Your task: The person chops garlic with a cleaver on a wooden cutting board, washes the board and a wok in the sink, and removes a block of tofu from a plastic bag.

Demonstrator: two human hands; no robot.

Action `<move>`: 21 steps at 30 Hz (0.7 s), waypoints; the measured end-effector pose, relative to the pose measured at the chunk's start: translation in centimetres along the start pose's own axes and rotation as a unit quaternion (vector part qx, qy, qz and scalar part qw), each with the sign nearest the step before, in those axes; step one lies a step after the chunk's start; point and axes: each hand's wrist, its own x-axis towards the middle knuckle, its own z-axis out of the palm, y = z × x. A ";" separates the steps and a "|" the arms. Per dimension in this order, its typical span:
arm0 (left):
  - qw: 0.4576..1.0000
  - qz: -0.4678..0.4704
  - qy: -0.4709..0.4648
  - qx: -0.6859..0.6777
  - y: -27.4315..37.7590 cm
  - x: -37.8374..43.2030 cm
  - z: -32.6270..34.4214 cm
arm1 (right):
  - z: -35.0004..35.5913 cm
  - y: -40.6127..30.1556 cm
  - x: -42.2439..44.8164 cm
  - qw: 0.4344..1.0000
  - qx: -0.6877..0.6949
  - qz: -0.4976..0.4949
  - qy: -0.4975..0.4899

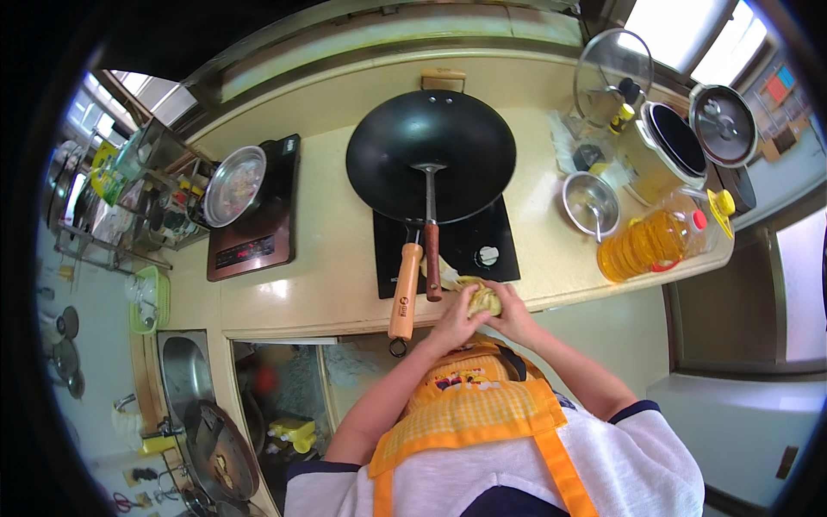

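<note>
My left hand (pixel 455 323) and my right hand (pixel 517 315) meet at the counter's front edge. Between them is a crumpled yellow-green bundle (pixel 483 301); whether it is a leafy vegetable or a cloth cannot be told. Just behind it lies a whitish piece (pixel 448 274), partly hidden by a handle. A black wok (pixel 381 148) sits beyond my hands on a black cooktop (pixel 499 231). Its light wooden handle (pixel 406 284) points towards me. A long utensil with a red-brown wooden handle (pixel 433 258) rests in the wok, its grip overhanging the rim.
An induction cooker (pixel 249 252) bears a metal pan (pixel 236 187) of food at left. To the right stand a metal bowl (pixel 575 207) with a spoon, an oil bottle (pixel 636 249) and an open cooker pot (pixel 636 152). The sink (pixel 187 362) is at lower left.
</note>
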 end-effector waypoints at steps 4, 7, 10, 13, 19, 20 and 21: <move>0.983 -0.038 -0.022 -0.177 0.7 -2.4 0.7 | -5.9 0.3 -0.5 0.989 0.023 0.117 -0.087; 0.995 -0.072 -0.015 -0.070 0.8 -5.9 -0.2 | -9.7 1.9 -0.9 0.985 -0.023 0.169 -0.039; 0.990 -0.130 0.046 -0.023 -0.5 -10.5 0.1 | -11.5 2.5 -0.9 0.933 -0.324 0.140 -0.065; 0.974 -0.188 0.128 0.005 -0.5 -16.0 1.1 | -10.1 1.3 -1.5 0.906 -0.417 0.043 -0.056; 0.930 -0.186 0.317 -0.020 -0.9 -27.0 3.5 | 0.7 -7.8 -4.8 0.922 -0.182 -0.140 -0.312; 0.919 -0.191 0.345 -0.018 -0.9 -28.8 4.0 | 2.9 -9.2 -6.0 0.898 -0.206 -0.159 -0.355; 0.908 -0.196 0.369 -0.022 -0.9 -30.5 4.4 | 5.2 -11.3 -7.3 0.870 -0.232 -0.180 -0.396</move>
